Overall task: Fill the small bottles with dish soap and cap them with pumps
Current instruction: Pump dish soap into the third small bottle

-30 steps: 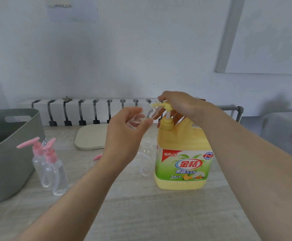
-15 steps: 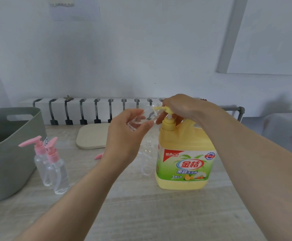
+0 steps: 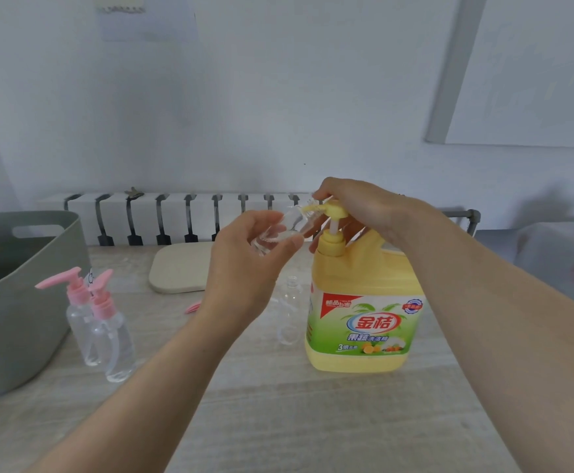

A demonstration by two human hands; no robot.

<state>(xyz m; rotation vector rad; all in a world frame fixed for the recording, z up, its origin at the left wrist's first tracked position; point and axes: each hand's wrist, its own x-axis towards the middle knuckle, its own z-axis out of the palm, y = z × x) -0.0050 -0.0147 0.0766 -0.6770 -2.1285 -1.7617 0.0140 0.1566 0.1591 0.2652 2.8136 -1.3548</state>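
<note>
Small bottle [image 3: 278, 230] tilted in mid-air, pinched between thumb and curled fingers of left hand [image 3: 244, 268], open mouth at the nozzle [image 3: 307, 209] of the big yellow dish soap jug [image 3: 364, 302] on the pale table [image 3: 278, 421]. Right hand [image 3: 357, 203] draped over the pump head [image 3: 335, 210], fingers curled down behind it, plunger stem raised (ready, by the look of it, for a downstroke). Soap level in the held bottle impossible to judge through the clear plastic.

Apparently mid-fill. To do it well: seat the nozzle tip inside the neck before pressing, not merely beside it; hold the bottle slanted, for a run down the inner wall rather than trapped air; press slowly and fully, then let the plunger rise before another stroke. Steady the jug through the pumping hand, with no other brace in sight. Stop short of the neck to leave room for a pump tube.

Elsewhere on the table: pair of capped bottles [image 3: 108, 336] with pink pumps, close together beside a grey tub [image 3: 12, 295] at left; one uncapped bottle [image 3: 289, 312] upright just beside the jug; a pink piece [image 3: 193, 307] (probably a loose pump, mostly hidden behind the left wrist); a beige board [image 3: 183, 268] toward the back.
</note>
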